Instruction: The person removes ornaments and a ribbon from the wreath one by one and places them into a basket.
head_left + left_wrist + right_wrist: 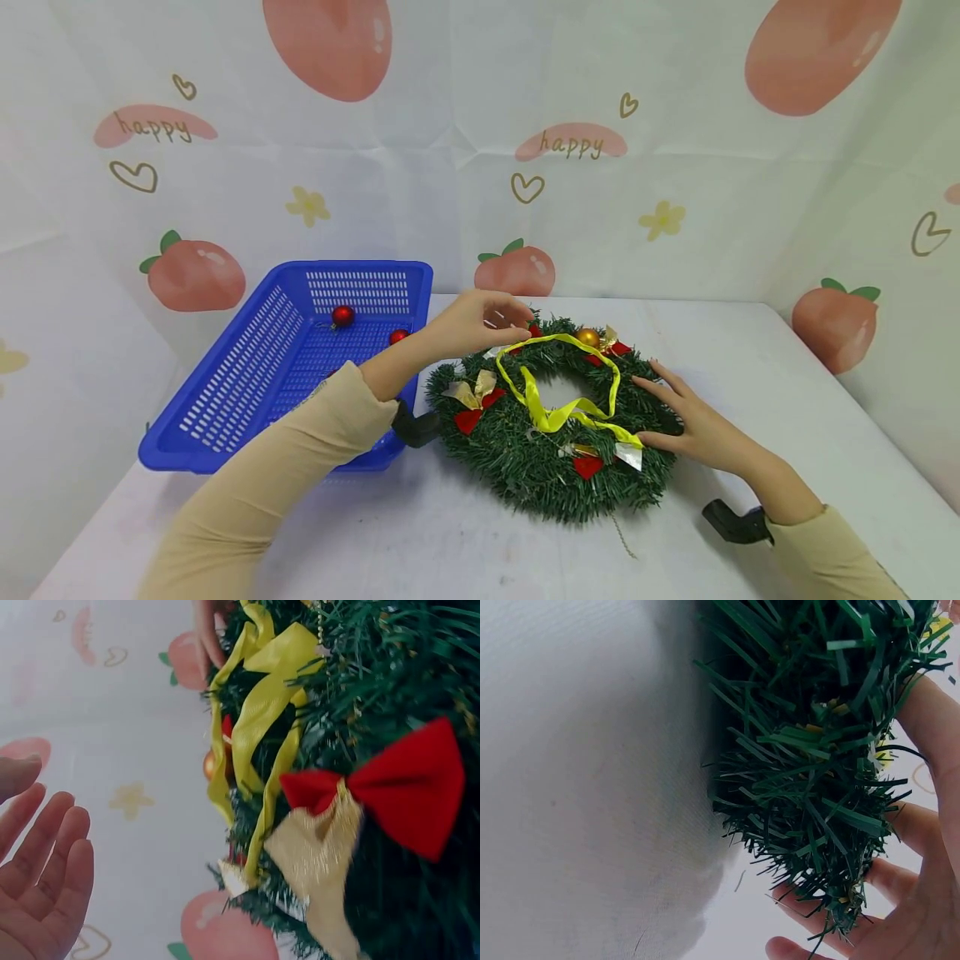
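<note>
I judge the wreath (551,421) on the table (750,350), beside the blue basket (247,375), light and springy, best held by its rim: my right hand (693,421) rests flat-fingered there, my left hand (480,321) hovers, fingers loosely curled, holding nothing

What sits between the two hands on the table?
In the head view, the green wreath with its yellow ribbon lies between the left hand and the right hand.
</note>
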{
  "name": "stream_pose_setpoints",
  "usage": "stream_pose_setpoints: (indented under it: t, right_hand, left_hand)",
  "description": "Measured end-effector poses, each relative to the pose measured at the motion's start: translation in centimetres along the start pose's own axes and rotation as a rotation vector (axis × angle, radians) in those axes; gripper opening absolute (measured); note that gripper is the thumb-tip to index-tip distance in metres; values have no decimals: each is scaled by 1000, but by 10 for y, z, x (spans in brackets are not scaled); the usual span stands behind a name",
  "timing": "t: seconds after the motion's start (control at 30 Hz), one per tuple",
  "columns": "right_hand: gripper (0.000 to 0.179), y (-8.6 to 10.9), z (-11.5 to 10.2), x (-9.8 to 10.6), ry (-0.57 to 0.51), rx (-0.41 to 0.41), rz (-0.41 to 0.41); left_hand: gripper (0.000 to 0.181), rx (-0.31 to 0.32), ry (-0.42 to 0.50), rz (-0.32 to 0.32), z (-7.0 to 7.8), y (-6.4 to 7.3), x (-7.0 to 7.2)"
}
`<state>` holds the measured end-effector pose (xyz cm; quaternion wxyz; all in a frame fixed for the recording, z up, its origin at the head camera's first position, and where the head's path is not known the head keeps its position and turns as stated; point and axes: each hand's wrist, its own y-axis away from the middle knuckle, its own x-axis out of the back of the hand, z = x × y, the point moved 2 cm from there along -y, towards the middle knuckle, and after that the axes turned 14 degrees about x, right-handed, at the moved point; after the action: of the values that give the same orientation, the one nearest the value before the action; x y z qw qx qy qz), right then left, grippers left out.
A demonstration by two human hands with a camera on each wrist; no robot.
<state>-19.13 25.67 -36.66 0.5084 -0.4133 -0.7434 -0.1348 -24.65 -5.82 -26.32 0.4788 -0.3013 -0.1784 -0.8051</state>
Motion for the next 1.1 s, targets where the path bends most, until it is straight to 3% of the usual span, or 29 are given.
stream_pose_setpoints:
  t: [0.23,0.53,0.87,1.1]
  right_hand:
    - [74,-1,1,0,-3,-2,-3]
    - [74,0,1,0,0,-3,-6]
    - [74,0,1,0,-9,-9,-4]
    - [74,-1,0,0,-13,-7,1]
  left_hand:
    - [26,-15,-15,-38,10,-16,-15]
    - [27,-23,-27,-25,15,-42,-32]
    - [28,90,36,-14,19,-73,-52]
    - [28,160,86,29,16,-91,-65]
